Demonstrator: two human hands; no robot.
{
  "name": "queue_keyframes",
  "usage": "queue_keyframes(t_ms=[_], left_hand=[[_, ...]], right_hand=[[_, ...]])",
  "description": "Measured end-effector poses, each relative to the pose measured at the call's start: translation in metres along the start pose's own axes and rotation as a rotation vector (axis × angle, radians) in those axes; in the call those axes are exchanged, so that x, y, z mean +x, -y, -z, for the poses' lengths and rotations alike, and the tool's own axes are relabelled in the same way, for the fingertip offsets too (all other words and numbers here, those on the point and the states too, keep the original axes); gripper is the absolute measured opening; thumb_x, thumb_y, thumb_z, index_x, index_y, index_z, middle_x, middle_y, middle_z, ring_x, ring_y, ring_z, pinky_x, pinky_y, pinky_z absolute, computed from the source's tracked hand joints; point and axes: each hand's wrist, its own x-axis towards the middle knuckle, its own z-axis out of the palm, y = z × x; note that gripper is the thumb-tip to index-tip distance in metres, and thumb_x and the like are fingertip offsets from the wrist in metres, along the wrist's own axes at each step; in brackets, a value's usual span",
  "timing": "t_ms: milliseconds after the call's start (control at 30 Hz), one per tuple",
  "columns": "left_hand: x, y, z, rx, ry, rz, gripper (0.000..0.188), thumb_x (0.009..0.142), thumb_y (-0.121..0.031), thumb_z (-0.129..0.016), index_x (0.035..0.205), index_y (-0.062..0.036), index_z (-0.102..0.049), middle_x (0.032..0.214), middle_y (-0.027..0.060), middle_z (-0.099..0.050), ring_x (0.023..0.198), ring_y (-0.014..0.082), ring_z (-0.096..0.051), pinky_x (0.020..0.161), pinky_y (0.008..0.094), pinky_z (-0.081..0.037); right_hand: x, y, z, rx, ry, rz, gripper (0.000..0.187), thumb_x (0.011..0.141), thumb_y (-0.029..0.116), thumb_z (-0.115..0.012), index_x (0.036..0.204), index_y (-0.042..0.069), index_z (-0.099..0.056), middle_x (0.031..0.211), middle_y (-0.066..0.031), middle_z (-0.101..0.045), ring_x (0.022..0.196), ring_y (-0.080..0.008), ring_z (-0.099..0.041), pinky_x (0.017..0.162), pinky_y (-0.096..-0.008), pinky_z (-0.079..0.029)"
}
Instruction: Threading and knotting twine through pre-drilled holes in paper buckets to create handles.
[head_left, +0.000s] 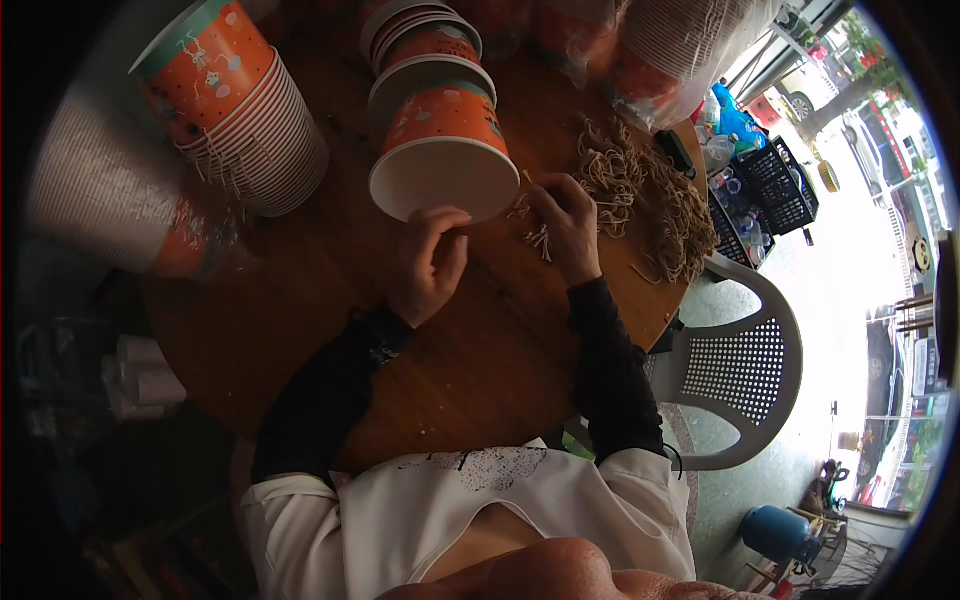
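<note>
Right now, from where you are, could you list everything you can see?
tub row: several, orange and white, top centre
nested tubs: many, orange, teal, white, upper left
wrapped tubs: several stacks, orange and white, far left and top
string clumps: about two, tan, table's right
table: one, brown, centre
chair: one, grey, right
crates: at least one, black, upper right
gas cylinder: one, blue, lower right
cars: several, colours washed out, outside
top: one, white, bottom
sleeves: two, black, forearms
left fingers: bare, by nearest tub's white end
right fingers: bare, by loose strings
</note>
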Motion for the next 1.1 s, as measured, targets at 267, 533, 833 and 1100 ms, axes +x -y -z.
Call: queue_keyframes(t_ms=[267,533,833,1100], left_hand=[[0.018,0.029,-0.054,0.163,0.095,0.18,0.049,0.08,-0.002,-0.068,0.125,-0.0015,-0.05,0.126,0.0195,-0.054,0.119,0.0363,-0.052,0.097,0.042,-0.045],[0.018,0.031,-0.041,0.079,0.1,0.207,0.042,0.08,-0.003,-0.069,0.119,0.0003,-0.053,0.111,0.0228,-0.059,0.104,0.0408,-0.058,0.09,0.0429,-0.049],[0.012,0.029,-0.032,-0.236,-0.008,0.468,0.024,0.086,-0.005,-0.068,0.107,0.0022,-0.058,0.099,0.0112,-0.065,0.09,0.017,-0.067,0.075,0.0287,-0.054],[0.013,0.024,-0.034,-0.272,-0.016,0.368,0.023,0.089,-0.004,-0.065,0.11,0.0016,-0.059,0.1,0.0104,-0.065,0.089,0.0144,-0.066,0.074,0.0271,-0.054]], right_hand=[[0.007,-0.029,0.004,0.116,-0.004,-0.047,0.013,0.096,0.012,-0.06,0.101,0.0,-0.058,0.092,-0.0053,-0.066,0.083,-0.0105,-0.064,0.069,-0.0229,-0.052],[-0.011,-0.007,-0.018,0.233,0.109,-0.063,0.012,0.094,0.008,-0.06,0.102,-0.001,-0.059,0.097,-0.0066,-0.068,0.086,-0.0108,-0.065,0.076,-0.0241,-0.053],[-0.027,0.001,-0.028,-0.088,0.088,0.113,0.012,0.091,0.004,-0.061,0.102,-0.002,-0.061,0.098,-0.007,-0.068,0.087,-0.0106,-0.063,0.076,-0.025,-0.051],[-0.031,0.007,-0.027,-0.164,0.1,0.152,0.015,0.089,0.006,-0.061,0.102,-0.001,-0.06,0.091,-0.0105,-0.064,0.082,-0.0142,-0.061,0.07,-0.029,-0.051]])
